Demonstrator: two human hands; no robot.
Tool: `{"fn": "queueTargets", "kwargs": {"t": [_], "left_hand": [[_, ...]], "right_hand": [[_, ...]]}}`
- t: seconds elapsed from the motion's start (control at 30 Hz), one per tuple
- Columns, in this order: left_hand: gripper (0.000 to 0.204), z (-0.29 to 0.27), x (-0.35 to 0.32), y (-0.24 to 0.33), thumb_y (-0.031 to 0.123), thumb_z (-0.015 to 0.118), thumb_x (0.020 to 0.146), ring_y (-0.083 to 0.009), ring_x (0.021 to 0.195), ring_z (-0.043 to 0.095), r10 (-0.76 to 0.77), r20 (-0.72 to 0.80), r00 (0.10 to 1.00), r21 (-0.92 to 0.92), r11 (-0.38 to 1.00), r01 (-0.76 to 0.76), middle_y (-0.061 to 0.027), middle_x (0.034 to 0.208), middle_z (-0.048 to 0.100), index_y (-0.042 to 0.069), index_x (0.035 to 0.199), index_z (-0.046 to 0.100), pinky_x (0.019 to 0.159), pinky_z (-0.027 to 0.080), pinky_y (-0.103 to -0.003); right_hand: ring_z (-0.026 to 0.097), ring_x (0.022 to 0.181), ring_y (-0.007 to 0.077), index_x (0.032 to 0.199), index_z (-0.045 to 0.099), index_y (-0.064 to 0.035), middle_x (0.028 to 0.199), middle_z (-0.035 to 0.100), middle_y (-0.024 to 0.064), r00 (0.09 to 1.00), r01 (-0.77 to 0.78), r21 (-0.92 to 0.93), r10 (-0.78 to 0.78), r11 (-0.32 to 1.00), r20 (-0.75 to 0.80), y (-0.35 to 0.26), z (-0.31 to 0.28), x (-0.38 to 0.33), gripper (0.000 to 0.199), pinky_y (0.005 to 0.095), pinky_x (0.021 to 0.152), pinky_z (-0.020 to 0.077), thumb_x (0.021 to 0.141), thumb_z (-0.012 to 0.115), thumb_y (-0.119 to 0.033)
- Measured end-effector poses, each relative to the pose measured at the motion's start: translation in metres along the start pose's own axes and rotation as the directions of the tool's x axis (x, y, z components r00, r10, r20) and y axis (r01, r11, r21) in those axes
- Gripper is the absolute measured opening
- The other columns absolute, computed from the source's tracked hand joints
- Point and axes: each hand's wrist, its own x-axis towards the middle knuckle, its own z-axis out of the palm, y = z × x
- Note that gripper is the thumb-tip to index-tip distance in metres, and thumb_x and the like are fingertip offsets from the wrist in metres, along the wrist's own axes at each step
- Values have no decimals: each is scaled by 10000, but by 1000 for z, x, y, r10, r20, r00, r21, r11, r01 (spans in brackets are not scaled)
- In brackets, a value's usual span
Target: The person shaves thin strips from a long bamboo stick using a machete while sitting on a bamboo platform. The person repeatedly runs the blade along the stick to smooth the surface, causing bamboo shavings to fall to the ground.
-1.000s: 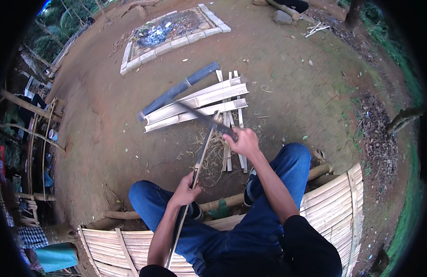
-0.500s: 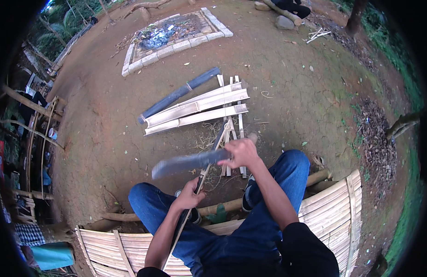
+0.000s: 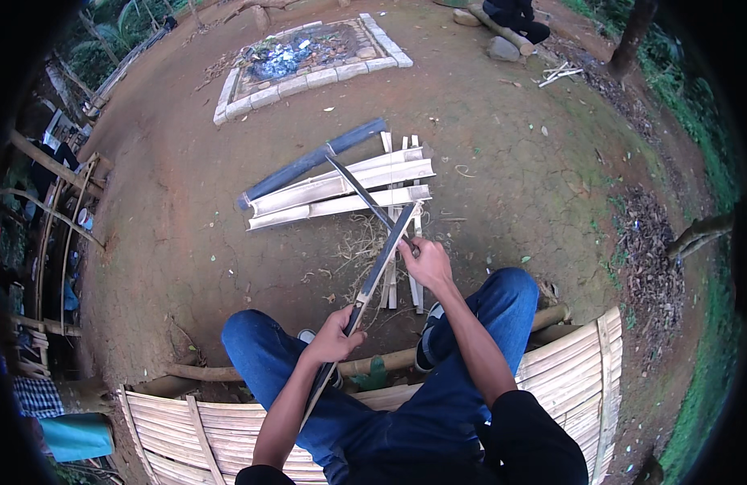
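Note:
My left hand (image 3: pixel 335 336) is closed around a long bamboo strip (image 3: pixel 380 260), dark-skinned on one face and pale along the cut edge. The strip slants from my lap up and away between my knees. In my right hand (image 3: pixel 428 265) is the handle of a machete, its dark blade (image 3: pixel 356 186) seen nearly edge-on and pointing to the far left. Blade and strip cross near the strip's far end; whether they touch I cannot tell. Beyond them on the ground lie pale split bamboo halves (image 3: pixel 365 178) and a dark whole bamboo pole (image 3: pixel 297 166).
Thin bamboo slats (image 3: pixel 392 283) and curly shavings (image 3: pixel 357 242) lie on the soil before my feet. I sit on a bamboo-slat bench (image 3: pixel 567 380). Farther off are a stone-edged fire pit (image 3: pixel 321 78) and a seated person (image 3: pixel 515 18) in dark clothes beside a rock (image 3: pixel 503 49).
The machete has swung from lying leftward across the strip to pointing far and left, near its far end. My right hand shifted slightly; my left hand keeps its hold on the strip.

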Motion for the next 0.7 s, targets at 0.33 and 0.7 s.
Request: {"fn": "queueTargets", "kwargs": {"t": [0.33, 0.7], "left_hand": [[376, -17, -3, -7, 419, 372, 1020, -77, 312, 268, -30, 84, 996, -458, 887, 65, 24, 480, 318, 106, 812, 378, 311, 248, -222], [446, -12, -2, -10, 473, 338, 1014, -81, 307, 250, -87, 52, 995, -475, 874, 102, 20, 477, 288, 107, 760, 351, 305, 239, -225]], "right_hand": [[418, 420, 84, 619, 477, -40, 504, 447, 4, 976, 31, 594, 104, 804, -191, 23, 12, 14, 524, 276, 419, 339, 1005, 420, -390], [623, 524, 279, 712, 642, -39, 608, 620, 125, 708, 703, -39, -703, 711, -60, -26, -10, -36, 491, 379, 493, 485, 725, 719, -524]]}}
